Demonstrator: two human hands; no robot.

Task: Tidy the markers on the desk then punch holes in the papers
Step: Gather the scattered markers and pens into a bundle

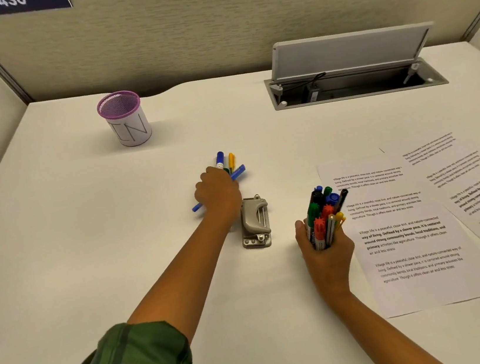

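My left hand (pixel 218 191) reaches across the middle of the desk and grips a small bunch of markers (pixel 227 163), blue and yellow ends sticking out past the fingers. My right hand (pixel 325 251) holds an upright bundle of several markers (pixel 324 210) with black, green, red, blue and yellow caps. A grey metal hole punch (pixel 255 223) lies on the desk between my two hands. Printed papers (pixel 411 250) are spread at the right. A purple-rimmed mesh pen cup (pixel 126 119) with a white label stands at the back left, with nothing showing above its rim.
An open cable hatch (pixel 354 85) with a raised grey lid is set into the desk at the back right. Fabric partition walls close off the back and sides. The white desk surface (pixel 85 234) spreads wide at the left and front.
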